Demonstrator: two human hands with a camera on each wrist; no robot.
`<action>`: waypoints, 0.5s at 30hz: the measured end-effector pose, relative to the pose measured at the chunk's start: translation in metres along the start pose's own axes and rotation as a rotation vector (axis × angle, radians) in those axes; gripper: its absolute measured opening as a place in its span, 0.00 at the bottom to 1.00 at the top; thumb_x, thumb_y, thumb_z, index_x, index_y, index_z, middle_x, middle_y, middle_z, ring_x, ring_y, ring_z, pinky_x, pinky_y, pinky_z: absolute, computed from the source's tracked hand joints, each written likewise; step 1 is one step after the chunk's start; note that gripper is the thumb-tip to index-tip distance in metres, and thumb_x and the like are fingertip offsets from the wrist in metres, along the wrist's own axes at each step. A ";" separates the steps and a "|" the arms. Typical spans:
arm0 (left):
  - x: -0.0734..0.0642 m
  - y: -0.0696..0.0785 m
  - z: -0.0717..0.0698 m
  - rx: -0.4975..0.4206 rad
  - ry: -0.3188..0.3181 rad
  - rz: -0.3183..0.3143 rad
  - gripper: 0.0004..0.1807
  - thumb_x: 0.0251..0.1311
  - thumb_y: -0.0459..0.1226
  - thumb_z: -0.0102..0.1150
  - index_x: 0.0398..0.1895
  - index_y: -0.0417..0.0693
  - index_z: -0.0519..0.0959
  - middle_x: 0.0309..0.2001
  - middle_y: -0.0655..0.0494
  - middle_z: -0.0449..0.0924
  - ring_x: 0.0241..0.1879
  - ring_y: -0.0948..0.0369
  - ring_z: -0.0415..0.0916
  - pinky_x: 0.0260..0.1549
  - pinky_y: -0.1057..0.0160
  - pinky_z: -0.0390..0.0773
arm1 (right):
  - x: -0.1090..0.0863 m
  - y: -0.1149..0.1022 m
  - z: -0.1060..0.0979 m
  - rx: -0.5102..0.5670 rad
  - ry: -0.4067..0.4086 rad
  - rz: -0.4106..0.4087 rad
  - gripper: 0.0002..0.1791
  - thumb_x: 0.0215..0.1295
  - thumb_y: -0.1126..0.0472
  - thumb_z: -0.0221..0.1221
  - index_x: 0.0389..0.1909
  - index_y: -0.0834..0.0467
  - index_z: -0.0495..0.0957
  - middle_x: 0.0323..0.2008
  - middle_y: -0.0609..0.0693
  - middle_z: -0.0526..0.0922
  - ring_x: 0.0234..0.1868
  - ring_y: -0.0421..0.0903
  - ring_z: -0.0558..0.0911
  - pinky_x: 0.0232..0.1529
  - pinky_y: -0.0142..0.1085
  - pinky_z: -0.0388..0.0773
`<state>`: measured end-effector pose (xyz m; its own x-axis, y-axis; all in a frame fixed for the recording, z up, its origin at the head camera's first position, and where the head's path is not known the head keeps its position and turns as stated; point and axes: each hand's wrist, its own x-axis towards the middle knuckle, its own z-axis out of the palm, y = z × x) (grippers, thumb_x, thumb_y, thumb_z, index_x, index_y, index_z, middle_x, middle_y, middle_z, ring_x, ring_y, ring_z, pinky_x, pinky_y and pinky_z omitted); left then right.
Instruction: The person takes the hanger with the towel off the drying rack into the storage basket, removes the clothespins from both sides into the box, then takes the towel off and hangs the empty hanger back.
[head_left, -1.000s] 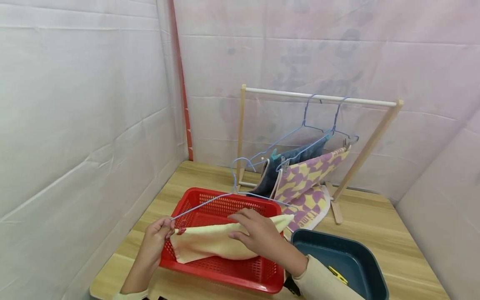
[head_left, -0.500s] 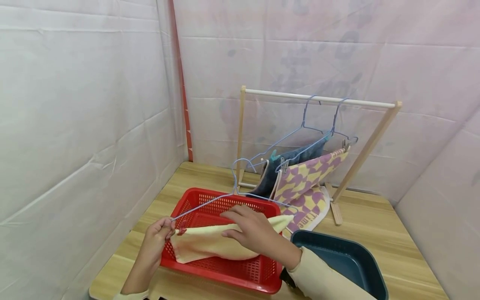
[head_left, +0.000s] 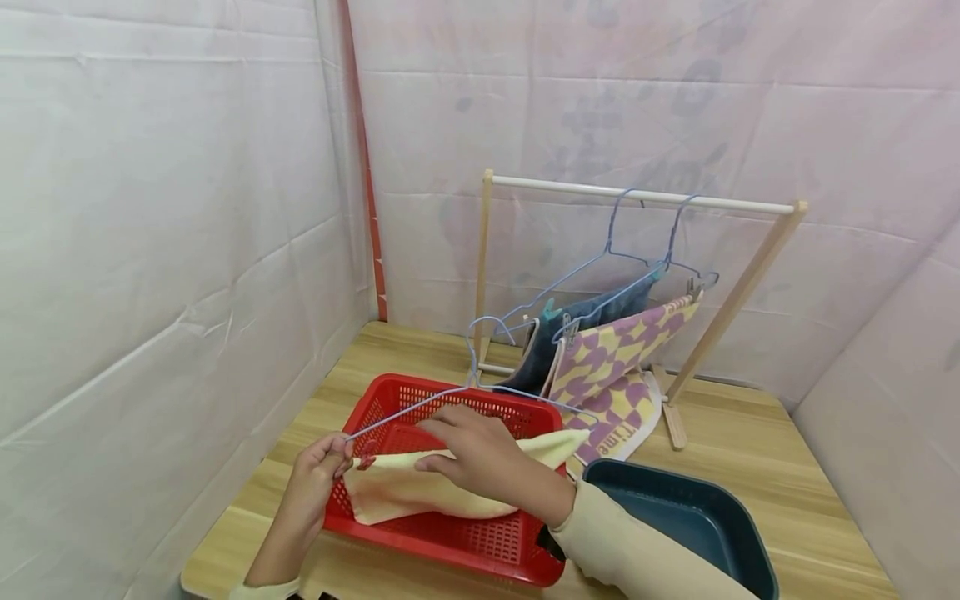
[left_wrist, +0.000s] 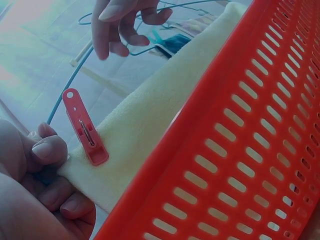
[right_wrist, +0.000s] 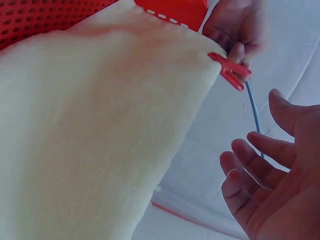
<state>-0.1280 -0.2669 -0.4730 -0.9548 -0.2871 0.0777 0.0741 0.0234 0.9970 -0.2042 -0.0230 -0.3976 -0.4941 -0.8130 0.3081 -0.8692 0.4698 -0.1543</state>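
At the left end of a blue wire hanger [head_left: 408, 409], my left hand [head_left: 313, 477] pinches the wire together with the corner of a pale yellow towel [head_left: 405, 487]. A red clothespin [left_wrist: 86, 129] grips the towel's edge beside those fingers. My right hand [head_left: 480, 458] hovers over the towel's upper edge, fingers loosely bent and holding nothing, as the right wrist view also shows. The towel hangs along the hanger's lower side, over a red plastic basket [head_left: 450, 560]. Part of its upper edge lies hidden behind the right hand in the head view.
Behind the basket stands a wooden drying rack [head_left: 723, 308]. On it, hangers carry a dark blue cloth [head_left: 611, 304] and a purple-and-yellow towel [head_left: 600, 354]. A dark teal tray [head_left: 678, 500] sits at right, partly covered by the right sleeve [head_left: 637, 542].
My right hand has shifted left along the towel toward the red clothespin. The sleeve now covers the yellow clip seen earlier in the teal tray. My left hand has stayed nearly still.
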 end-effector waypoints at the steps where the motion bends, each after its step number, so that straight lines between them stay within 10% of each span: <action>1: 0.000 0.000 0.000 0.001 0.000 -0.004 0.14 0.77 0.30 0.38 0.31 0.29 0.68 0.23 0.57 0.60 0.28 0.61 0.65 0.30 0.65 0.65 | 0.002 -0.001 0.001 -0.006 -0.008 -0.001 0.26 0.66 0.38 0.62 0.60 0.46 0.80 0.52 0.42 0.81 0.52 0.39 0.80 0.31 0.28 0.75; 15: 0.000 -0.002 0.002 -0.008 0.005 0.014 0.17 0.79 0.34 0.40 0.33 0.27 0.68 0.21 0.58 0.60 0.25 0.63 0.61 0.27 0.62 0.61 | 0.023 -0.019 0.016 -0.090 0.006 -0.079 0.29 0.65 0.37 0.63 0.61 0.48 0.79 0.53 0.43 0.83 0.52 0.40 0.81 0.31 0.28 0.78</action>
<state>-0.1283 -0.2653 -0.4746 -0.9523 -0.2912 0.0913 0.0896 0.0194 0.9958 -0.1997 -0.0559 -0.4021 -0.4242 -0.8465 0.3218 -0.8998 0.4339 -0.0448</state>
